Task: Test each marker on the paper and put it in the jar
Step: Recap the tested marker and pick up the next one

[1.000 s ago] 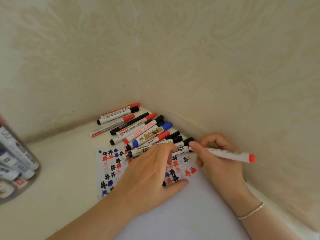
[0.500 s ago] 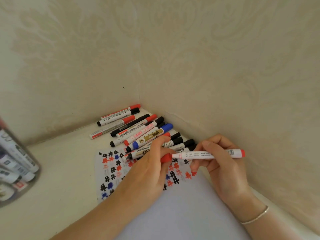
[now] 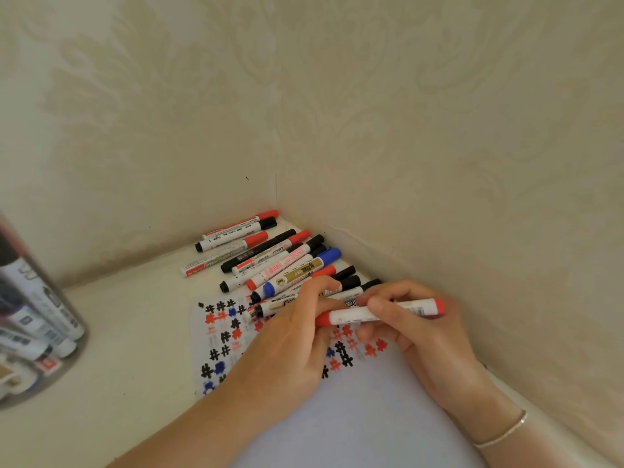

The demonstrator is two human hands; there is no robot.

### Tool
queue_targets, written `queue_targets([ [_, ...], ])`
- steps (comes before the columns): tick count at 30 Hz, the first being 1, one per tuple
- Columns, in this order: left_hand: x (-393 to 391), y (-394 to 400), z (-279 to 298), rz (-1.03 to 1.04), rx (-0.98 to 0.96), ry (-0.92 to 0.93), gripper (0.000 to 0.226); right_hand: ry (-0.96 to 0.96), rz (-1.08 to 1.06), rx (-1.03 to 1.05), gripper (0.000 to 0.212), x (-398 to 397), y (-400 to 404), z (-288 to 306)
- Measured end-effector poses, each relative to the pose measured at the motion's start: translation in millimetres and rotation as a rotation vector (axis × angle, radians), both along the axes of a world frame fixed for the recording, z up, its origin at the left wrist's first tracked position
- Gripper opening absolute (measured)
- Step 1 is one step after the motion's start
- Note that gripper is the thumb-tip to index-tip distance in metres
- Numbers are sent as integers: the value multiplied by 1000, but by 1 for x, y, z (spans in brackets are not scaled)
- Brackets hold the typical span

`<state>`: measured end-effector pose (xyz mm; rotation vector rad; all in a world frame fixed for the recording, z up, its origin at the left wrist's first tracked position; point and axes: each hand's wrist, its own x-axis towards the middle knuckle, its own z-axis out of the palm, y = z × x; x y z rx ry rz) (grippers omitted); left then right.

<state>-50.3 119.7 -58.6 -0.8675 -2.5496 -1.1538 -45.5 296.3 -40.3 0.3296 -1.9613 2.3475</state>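
Both hands are holding a red marker (image 3: 378,313) level above the paper (image 3: 354,417): the right hand (image 3: 422,336) is gripping its white barrel while the left hand (image 3: 297,336) is pinching the red cap end. Loose markers (image 3: 270,258) are lying in the counter (image 3: 128,332) corner, with the jar (image 3: 30,332) standing at far left, already holding several.

White paper (image 3: 354,417) with red, black, blue hash marks (image 3: 223,336); red-capped white marker (image 3: 351,315)
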Motion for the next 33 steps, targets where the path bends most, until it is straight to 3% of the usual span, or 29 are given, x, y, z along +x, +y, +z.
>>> queue_targets([
  [3, 1, -1, 1, -9, 41, -17, 41, -45, 82, -113, 51, -1, 0, -1],
  [7, 2, 0, 2, 1, 89, 20, 18, -19, -92, 66, 27, -3, -3, -1],
  [11, -3, 0, 3, 126, 45, 145, 27, 57, -184, 263, 35, -3, -7, 1],
  [19, -2, 3, 9, 232, 71, 178, 29, 91, -64, 296, 47, -11, -13, 3],
  [24, -1, 3, 9, 222, 69, 173, 31, 69, -75, 303, 37, -10, -14, 1],
  [33, 0, 4, 11, 207, 67, 178, 27, 67, -41, 329, 39, -7, -14, 1],
])
